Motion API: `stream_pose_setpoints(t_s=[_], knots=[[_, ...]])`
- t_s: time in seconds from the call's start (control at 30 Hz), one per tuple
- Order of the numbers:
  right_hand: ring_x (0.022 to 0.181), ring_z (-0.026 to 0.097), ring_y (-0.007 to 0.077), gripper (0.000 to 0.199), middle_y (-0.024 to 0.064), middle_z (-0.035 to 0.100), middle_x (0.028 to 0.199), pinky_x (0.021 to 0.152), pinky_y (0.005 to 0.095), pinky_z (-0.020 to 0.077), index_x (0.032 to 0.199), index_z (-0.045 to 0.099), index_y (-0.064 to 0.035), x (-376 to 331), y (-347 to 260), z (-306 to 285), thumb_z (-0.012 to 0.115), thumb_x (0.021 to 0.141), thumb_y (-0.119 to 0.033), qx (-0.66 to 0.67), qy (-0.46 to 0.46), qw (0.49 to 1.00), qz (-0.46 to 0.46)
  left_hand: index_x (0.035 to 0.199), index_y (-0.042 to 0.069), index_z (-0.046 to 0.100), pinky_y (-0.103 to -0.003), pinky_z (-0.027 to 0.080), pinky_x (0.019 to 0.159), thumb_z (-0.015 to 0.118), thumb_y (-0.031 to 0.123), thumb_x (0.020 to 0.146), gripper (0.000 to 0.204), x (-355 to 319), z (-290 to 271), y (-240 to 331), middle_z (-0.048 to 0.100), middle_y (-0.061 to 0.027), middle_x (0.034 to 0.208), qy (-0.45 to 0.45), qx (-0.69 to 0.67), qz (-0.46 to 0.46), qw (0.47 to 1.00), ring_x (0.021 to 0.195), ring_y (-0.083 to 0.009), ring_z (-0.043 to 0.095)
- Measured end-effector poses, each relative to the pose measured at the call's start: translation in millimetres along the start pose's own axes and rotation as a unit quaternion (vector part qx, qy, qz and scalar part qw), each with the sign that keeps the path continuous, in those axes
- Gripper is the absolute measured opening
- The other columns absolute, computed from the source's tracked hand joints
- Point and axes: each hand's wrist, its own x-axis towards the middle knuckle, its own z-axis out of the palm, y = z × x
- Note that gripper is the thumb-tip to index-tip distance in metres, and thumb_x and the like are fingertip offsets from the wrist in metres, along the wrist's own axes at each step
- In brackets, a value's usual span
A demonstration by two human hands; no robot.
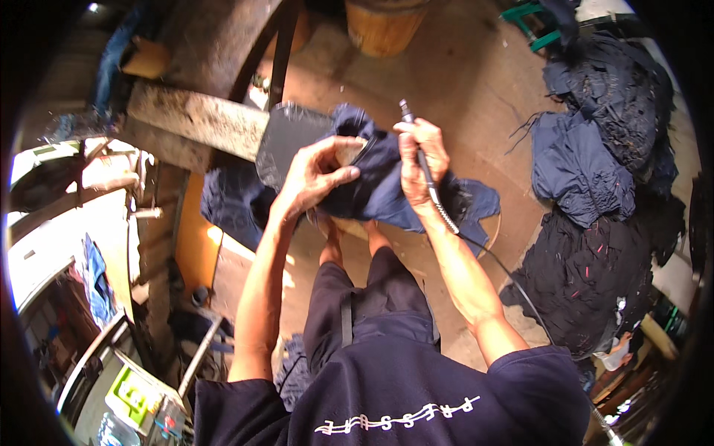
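Note:
My right hand (422, 160) is closed around a slim pen-shaped rotary handpiece (426, 169). Its narrow metal tip points up and away, and a coiled sleeve with a dark cable runs back from its lower end along my forearm. My left hand (320, 175) grips a dark navy garment (379, 186), thumb and fingers curled about a folded edge where a pale patch shows. That cloth lies draped over a black pad (286, 145) at the end of a wooden beam (201, 123) and hangs down on both sides. The handpiece tip is apart from the cloth.
Heaps of dark garments (584, 167) lie on the floor to the right, with a black pile (587, 275) nearer me. A wooden tub (387, 26) stands ahead. At lower left are a bright green tray (130, 394) and a clear bottle (115, 430). The cable trails right.

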Motion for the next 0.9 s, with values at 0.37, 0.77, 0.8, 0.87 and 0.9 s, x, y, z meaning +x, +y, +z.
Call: stream_pose_setpoints(t_s=[0.37,0.77,0.8,0.87,0.9], knots=[[0.11,0.081,0.0392,0.03,0.0261,0.081,0.114,0.1,0.046,0.065,0.119,0.075,0.0109,-41,-6,-1,0.071,0.094,-0.005,0.084,-0.169,0.979,-0.076,0.145,0.001,0.07,-0.033,0.061,0.098,0.083,0.004,0.098,0.049,3,-36,7,0.08,-0.0106,0.129,-0.069,0.16,0.047,0.984,0.107,-0.0154,0.076],[0.097,0.082,0.0333,0.032,0.0245,0.081,0.109,0.087,0.0386,0.0664,0.12,0.075,0.0089,-45,3,0,0.075,0.09,-0.005,0.091,-0.136,0.986,-0.039,0.153,0.013,0.058,-0.032,0.049,0.065,0.069,-0.004,0.1,0.057,4,-40,16,0.063,-0.0034,0.073,0.001,0.309,0.087,0.947,0.066,-0.0122,0.058],[0.097,0.082,0.0335,0.032,0.0246,0.081,0.11,0.088,0.0389,0.0664,0.12,0.075,0.0089,-45,3,0,0.075,0.09,-0.004,0.083,-0.144,0.985,-0.042,0.152,0.013,0.059,-0.032,0.049,0.065,0.069,-0.004,0.099,0.057,3,-43,17,0.062,-0.0042,0.073,-0.002,0.33,0.098,0.939,0.065,-0.013,0.058],[0.099,0.082,0.0337,0.032,0.0252,0.081,0.11,0.09,0.0397,0.0665,0.12,0.075,0.0088,-44,2,0,0.074,0.09,-0.004,0.104,-0.134,0.985,-0.038,0.15,0.012,0.062,-0.032,0.049,0.065,0.069,-0.005,0.097,0.056,7,-49,18,0.061,-0.0056,0.073,-0.019,0.376,0.118,0.919,0.065,-0.0148,0.058],[0.099,0.082,0.0338,0.033,0.0255,0.081,0.11,0.09,0.0401,0.0665,0.12,0.074,0.0088,-43,1,1,0.074,0.09,-0.003,0.113,-0.127,0.985,-0.039,0.15,0.013,0.065,-0.034,0.055,0.074,0.067,-0.001,0.098,0.054,11,-51,16,0.073,-0.0113,0.085,-0.042,0.403,0.13,0.905,0.073,-0.0219,0.07]])
